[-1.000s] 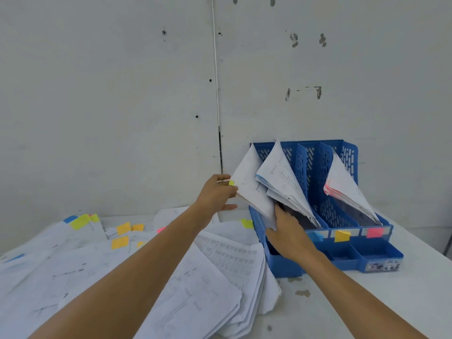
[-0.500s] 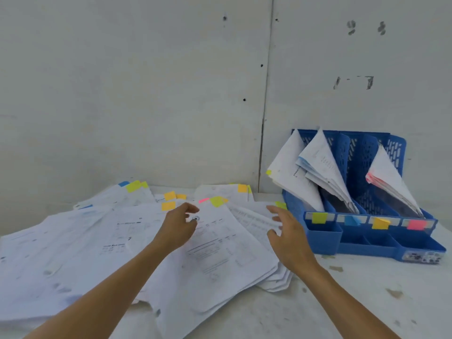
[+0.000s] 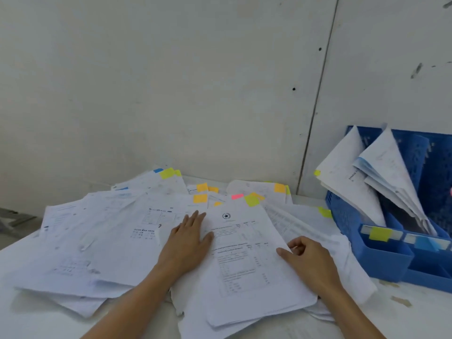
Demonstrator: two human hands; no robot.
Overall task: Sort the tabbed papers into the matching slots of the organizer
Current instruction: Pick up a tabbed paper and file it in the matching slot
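**A:** Where do things stand?

**B:** The left hand (image 3: 188, 237) lies flat on the paper pile (image 3: 110, 243), fingers extended and close together, pressing down with nothing held. The right hand (image 3: 309, 259) rests at the right edge of the top sheet (image 3: 244, 260), the one with a star emblem and a yellow-green tab (image 3: 252, 200). Its fingers are curled with the thumb on the sheet's edge, so it looks like the start of a pinch, though I cannot tell whether it has lifted anything.

**A:** And the destination?

**B:** The blue organizer (image 3: 386, 255) stands to the right on the white table (image 3: 403, 311), just beside the pile. Its front slot label is a yellow-green flag (image 3: 379, 233), with a blue flag (image 3: 424, 243) next along. Papers already lean in both slots.

**A:** What could go wrong?

**B:** Mostly grabbing too much. The sheets are stacked loosely and overlap, so a thumb at the edge may catch two or three with differing tabs. Orange tabs (image 3: 200, 198) and a pink tab (image 3: 237, 196) peek out right behind the yellow-green one.

**A:** So a misfile.

**B:** Yes, or a slide. The stack beneath overhangs toward the table's near edge, and dragging the top sheet could pull lower ones off. The left hand's pressure likely guards against that. The slotted papers also splay outward, so a new sheet could snag on them.
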